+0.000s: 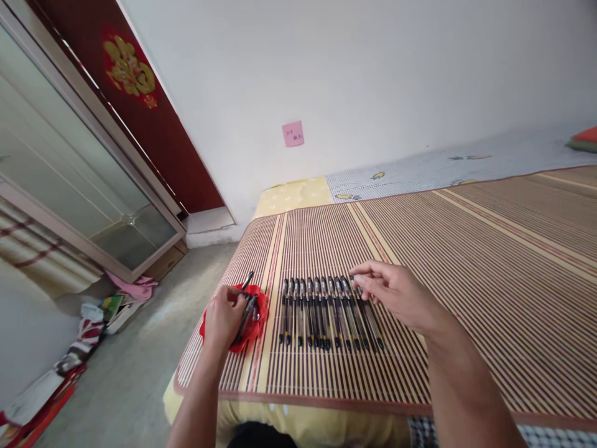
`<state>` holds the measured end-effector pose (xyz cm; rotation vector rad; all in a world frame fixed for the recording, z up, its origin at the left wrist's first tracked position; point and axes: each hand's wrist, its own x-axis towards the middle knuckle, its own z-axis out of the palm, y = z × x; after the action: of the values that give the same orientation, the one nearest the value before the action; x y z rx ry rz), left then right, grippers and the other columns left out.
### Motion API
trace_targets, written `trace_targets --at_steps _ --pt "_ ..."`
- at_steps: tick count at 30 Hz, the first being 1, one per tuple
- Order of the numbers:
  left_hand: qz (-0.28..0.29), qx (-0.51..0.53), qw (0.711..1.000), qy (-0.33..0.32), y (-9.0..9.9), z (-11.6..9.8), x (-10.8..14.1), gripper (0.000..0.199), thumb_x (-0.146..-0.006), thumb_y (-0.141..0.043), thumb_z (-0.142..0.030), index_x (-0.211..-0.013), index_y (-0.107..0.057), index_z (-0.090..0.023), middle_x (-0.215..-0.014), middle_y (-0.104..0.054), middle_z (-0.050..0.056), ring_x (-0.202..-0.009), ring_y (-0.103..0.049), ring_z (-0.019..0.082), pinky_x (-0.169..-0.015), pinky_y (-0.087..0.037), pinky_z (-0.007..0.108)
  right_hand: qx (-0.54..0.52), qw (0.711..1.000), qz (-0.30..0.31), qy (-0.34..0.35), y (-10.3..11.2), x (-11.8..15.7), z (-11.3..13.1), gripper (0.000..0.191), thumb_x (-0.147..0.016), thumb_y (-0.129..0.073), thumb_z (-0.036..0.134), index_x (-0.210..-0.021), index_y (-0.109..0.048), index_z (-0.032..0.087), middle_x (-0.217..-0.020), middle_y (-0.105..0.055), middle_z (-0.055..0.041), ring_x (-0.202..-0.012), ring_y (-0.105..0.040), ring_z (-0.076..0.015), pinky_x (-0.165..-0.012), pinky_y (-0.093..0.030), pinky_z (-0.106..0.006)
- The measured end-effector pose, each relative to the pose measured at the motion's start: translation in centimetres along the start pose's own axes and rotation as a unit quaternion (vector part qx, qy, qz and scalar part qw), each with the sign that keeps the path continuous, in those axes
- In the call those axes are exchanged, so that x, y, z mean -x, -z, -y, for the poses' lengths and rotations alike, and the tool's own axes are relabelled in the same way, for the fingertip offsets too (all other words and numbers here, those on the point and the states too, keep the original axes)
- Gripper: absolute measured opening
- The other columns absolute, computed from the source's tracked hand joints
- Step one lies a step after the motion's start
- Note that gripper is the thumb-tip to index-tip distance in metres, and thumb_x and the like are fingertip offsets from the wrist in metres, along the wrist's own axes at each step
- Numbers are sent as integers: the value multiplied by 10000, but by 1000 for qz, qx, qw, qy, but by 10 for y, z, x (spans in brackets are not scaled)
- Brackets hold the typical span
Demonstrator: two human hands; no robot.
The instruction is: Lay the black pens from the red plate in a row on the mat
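Note:
A row of several black-capped pens (318, 314) with clear barrels lies side by side on a striped mat (326, 373), caps pointing away from me. My right hand (385, 289) is at the right end of this row, thumb and forefinger closed at the cap of the last pen, partly hiding it. On the left, my left hand (224, 316) pinches a pen (247, 280) over a red scalloped dish (262, 314). More dark pens (249, 317) lie inside that dish, some hidden behind my fingers.
The mat covers a bed with a yellow and checked sheet (293, 193). A white wall behind carries a pink note (293, 134). To the left are a concrete floor (153, 361), a glass-panelled door (84, 149) and piled belongings (88, 330).

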<state>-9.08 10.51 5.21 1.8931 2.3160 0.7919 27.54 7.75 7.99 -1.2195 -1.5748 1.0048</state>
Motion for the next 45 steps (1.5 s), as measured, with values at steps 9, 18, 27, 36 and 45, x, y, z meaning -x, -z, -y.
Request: trace_targets --at_steps 9,18,27,36,45 --pt "79 544 835 -3 -22 -122 62 326 -799 -734 -318 -1064 -617 -170 -770 -680 -2 -696 -696 149 -677 -542 254 -65 998 -17 9 -30 -5 13 355 -979 -511 360 -1235 -664 168 -987 -724 -99 -744 -673 -151 -613 -525 -277" --pt "173 604 778 6 -40 -141 91 309 -790 -791 -353 -985 -628 -177 -687 -643 -32 -586 -619 94 -571 -483 188 -136 990 21 4 -44 -9 8 247 -868 -695 407 -937 -669 171 -786 -657 -8 -701 -644 -146 -581 -483 -250" --pt "249 563 787 26 -52 -137 105 348 -801 -749 -475 -810 -580 -171 -636 -588 -41 -409 -457 49 -403 -350 166 -151 962 -228 -15 20 -5 -17 273 -881 -664 460 -927 -682 191 -939 -724 -60 -824 -684 -171 -744 -543 -300" --pt "203 615 761 43 -50 -129 89 313 -860 -703 -461 -866 -590 -169 -669 -624 -34 -464 -500 46 -454 -334 156 137 962 -189 -139 28 -25 -107 125 -854 -604 197 -946 -681 159 -838 -748 -82 -766 -717 -197 -707 -518 -291" --pt "203 623 754 42 -57 -115 81 281 -886 -696 -438 -906 -602 -173 -693 -619 -38 -482 -501 43 -459 -338 158 266 933 -165 -178 1 -38 -117 231 -898 -604 205 -1116 -637 135 -998 -742 -106 -895 -701 -209 -700 -486 -265"
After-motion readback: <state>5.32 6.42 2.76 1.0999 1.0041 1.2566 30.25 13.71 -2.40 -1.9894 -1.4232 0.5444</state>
